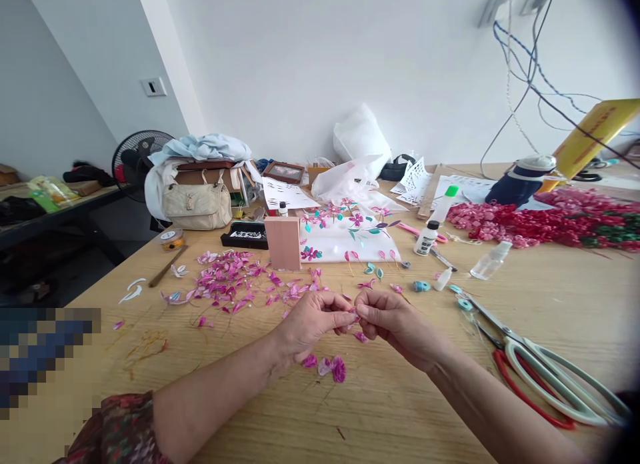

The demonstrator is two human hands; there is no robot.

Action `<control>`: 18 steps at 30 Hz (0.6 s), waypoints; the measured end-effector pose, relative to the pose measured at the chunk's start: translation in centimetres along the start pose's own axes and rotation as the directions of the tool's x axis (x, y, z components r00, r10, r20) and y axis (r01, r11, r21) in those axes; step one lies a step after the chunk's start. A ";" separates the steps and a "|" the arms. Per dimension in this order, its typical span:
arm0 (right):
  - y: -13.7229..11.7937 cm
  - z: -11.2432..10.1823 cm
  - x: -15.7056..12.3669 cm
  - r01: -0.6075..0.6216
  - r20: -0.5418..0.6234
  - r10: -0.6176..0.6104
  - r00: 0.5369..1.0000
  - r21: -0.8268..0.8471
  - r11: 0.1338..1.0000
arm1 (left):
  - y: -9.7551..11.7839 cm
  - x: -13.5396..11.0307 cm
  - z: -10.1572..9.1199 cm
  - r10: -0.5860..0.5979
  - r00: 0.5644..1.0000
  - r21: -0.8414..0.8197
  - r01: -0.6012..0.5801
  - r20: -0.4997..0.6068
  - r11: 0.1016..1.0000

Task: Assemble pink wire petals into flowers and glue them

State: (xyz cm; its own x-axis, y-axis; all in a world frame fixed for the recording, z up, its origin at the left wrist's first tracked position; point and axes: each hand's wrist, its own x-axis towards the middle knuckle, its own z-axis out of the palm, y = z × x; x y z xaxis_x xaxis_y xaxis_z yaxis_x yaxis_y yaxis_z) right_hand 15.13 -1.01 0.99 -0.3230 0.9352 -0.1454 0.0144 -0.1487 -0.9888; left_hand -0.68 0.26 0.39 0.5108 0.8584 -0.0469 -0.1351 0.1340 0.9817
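My left hand [313, 321] and my right hand [387, 317] meet above the wooden table [380, 404], fingertips pinched together on a small pink paper petal [354, 312]. Just below my left hand lie finished pink paper flowers [331, 367]. A scatter of pink petals [235, 284] spreads over the table to the left. Behind the hands lies a white sheet with paper flowers and teal leaves [345, 241].
Large scissors [555, 374] with white and red handles lie at the right. Glue bottles [427, 239], a small clear bottle [490, 261], a wooden block [283, 243], a beige bag [197, 204], plastic bags [357, 157], a heap of red paper pieces [545, 221] and a fan [137, 161] stand further back.
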 end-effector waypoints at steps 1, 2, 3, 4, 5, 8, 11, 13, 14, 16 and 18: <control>0.1 0.1 0.1 0.000 -0.011 0.000 1.000 -0.020 1.000 | -0.1 0.0 -0.1 0.003 1.000 0.001 -0.003 0.001 1.000; 0.1 0.2 0.1 -0.001 -0.026 -0.001 1.000 -0.049 0.999 | -0.2 0.1 -0.1 0.003 1.000 0.001 -0.003 -0.003 1.000; 0.2 0.2 0.1 -0.004 -0.044 0.000 0.999 -0.087 0.996 | -0.4 0.2 -0.2 -0.001 1.000 0.003 0.001 -0.014 1.000; 0.2 0.1 0.1 -0.009 -0.066 0.001 0.998 -0.132 0.991 | -0.6 0.2 -0.2 -0.009 1.000 0.007 0.009 -0.029 1.000; 0.2 -0.2 -0.1 -0.019 -0.094 0.002 0.996 -0.185 0.982 | -0.7 0.3 -0.3 -0.019 0.999 0.013 0.019 -0.046 1.000; 0.4 -3.0 -1.2 -0.085 -0.251 -0.016 0.968 -0.386 0.918 | -1.0 0.4 -0.3 -0.043 0.995 0.027 0.045 -0.092 0.999; 0.8 -8.0 -2.7 -0.243 -0.498 -0.104 0.861 -0.582 0.776 | -0.9 0.4 -0.1 -0.049 0.993 0.038 0.053 -0.109 0.998; 1.1 -11.5 -3.3 -0.377 -0.641 -0.179 0.747 -0.629 0.680 | -0.7 0.4 0.1 -0.055 0.991 0.044 0.061 -0.121 0.997; 1.3 -13.0 -3.3 -0.426 -0.682 -0.211 0.700 -0.636 0.643 | -0.6 0.4 0.2 -0.058 0.990 0.047 0.064 -0.126 0.997; 1.7 -15.3 -2.9 -0.469 -0.704 -0.245 0.667 -0.652 0.596 | -0.5 0.4 0.4 -0.062 0.989 0.054 0.070 -0.135 0.996; 2.1 -16.5 -2.0 -0.469 -0.688 -0.240 0.685 -0.668 0.577 | -0.5 0.3 0.5 -0.066 0.987 0.066 0.076 -0.146 0.995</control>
State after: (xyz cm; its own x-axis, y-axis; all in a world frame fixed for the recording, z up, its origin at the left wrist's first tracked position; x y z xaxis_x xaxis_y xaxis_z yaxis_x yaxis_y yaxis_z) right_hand 31.40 2.09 -1.38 0.4263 0.8974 0.1137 0.7924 -0.3098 -0.5255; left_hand -0.04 0.22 -0.05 0.3892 0.9108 -0.1379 -0.0394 0.1660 0.9853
